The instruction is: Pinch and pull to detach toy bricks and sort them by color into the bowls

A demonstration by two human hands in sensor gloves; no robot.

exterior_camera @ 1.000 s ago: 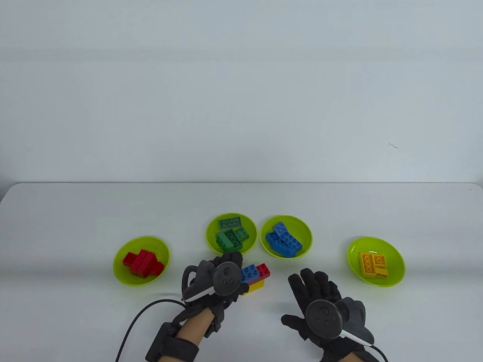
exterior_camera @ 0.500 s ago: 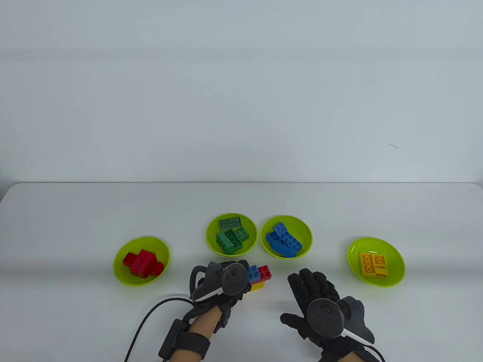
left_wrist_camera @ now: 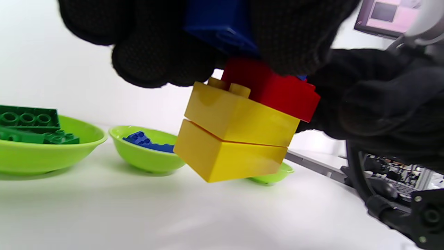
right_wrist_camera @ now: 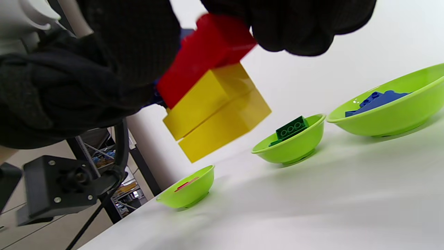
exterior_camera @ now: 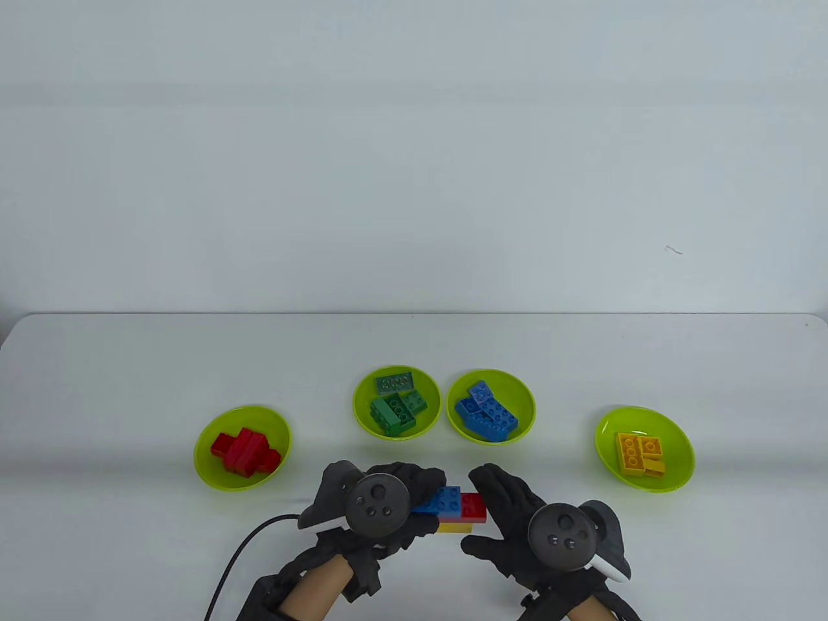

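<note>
Four green bowls [exterior_camera: 243, 479] are sitting in a row on the table [exterior_camera: 129, 362]. The brick stack [exterior_camera: 453, 508], one blue, one red and two yellow bricks, is hanging above the table between both hands. The left hand [exterior_camera: 381, 504] is gripping the blue end; the right hand [exterior_camera: 517, 517], open a second ago, is now pinching the red brick [right_wrist_camera: 208, 52].

Four green bowls [exterior_camera: 243, 482] sit in a row on the table [exterior_camera: 129, 375]. Beside the green-brick bowl [exterior_camera: 361, 414], left holds red bricks, right blue, farthest right yellow. In front of it, one stack [left_wrist_camera: 239, 132] counts two yellow, one red, one blue. Two gloved hands [exterior_camera: 388, 511].
</note>
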